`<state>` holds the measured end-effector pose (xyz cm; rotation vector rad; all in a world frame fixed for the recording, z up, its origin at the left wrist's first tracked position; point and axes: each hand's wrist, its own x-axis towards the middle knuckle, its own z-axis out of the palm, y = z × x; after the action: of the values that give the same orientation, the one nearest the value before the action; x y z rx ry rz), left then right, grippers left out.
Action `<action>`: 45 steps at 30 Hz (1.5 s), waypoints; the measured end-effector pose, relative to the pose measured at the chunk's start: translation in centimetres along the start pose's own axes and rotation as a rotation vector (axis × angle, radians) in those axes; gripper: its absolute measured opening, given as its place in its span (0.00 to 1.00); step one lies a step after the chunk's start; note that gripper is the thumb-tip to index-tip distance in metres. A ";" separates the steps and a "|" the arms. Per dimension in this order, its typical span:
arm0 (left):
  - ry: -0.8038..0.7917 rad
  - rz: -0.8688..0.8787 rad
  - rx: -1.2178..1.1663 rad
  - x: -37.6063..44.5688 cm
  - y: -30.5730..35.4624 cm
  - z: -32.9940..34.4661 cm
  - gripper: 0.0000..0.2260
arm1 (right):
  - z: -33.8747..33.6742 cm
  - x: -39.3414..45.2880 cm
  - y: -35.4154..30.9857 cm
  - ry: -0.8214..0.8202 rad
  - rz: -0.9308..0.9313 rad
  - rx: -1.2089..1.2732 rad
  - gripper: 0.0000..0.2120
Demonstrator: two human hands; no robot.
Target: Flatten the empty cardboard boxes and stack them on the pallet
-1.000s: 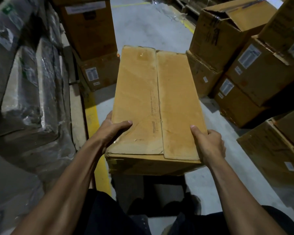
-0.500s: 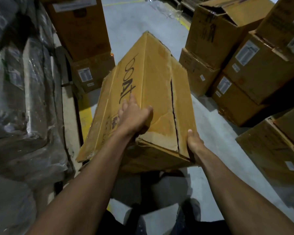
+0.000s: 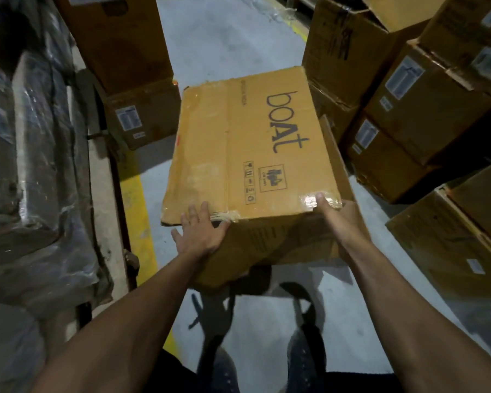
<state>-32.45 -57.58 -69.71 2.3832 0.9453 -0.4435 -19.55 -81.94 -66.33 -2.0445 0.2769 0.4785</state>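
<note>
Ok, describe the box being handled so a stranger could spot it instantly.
Look down the grey aisle floor between the stacked cartons. The held box is in the middle, left hand and right hand on its near edge. Only it shows "boAt" handwritten-style lettering on top.

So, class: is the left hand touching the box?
Touching. The head view shows the left hand laid with spread fingers on the near edge of the box, no gap between them.

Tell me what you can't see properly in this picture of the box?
- Cardboard box, head view: underside and far end face away; whether it is empty can't be told.
- Right hand: fingers hidden behind the box.
- Shipping labels on the stacked boxes: too blurred to read.
- Pallet: not in view.
</note>
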 end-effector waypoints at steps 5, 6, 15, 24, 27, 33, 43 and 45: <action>0.036 -0.030 -0.225 2.3 1.3 -0.1 0.38 | -0.9 1.5 2.4 0.093 0.034 0.055 0.29; 0.008 -0.027 -0.291 2.7 1.5 0.0 0.41 | -1.0 1.7 2.8 0.090 0.027 0.067 0.27; -0.308 0.028 -0.844 -1.3 4.1 3.2 0.28 | -1.9 -1.2 5.7 0.060 0.015 0.140 0.11; -0.223 0.073 -0.846 -3.1 1.6 -1.0 0.29 | 1.5 -5.4 6.7 0.007 0.121 0.388 0.14; -0.112 0.130 -0.845 -4.0 2.2 -2.3 0.26 | 2.0 -5.9 6.4 -0.043 0.185 0.500 0.10; 0.358 0.030 -0.561 -6.6 6.8 -4.0 0.27 | 3.4 -5.3 6.4 -0.161 0.293 0.685 0.13; -0.126 0.296 -0.211 -9.0 4.3 9.0 0.28 | 5.4 -3.8 6.0 -0.332 0.422 0.342 0.25; -0.264 0.342 -0.201 -8.2 4.5 10.2 0.26 | 4.2 -3.0 5.5 -0.352 0.359 0.352 0.40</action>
<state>-36.03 -70.67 -72.43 2.1778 0.4313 -0.4888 -25.24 -81.02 -71.12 -1.5388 0.4792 0.9291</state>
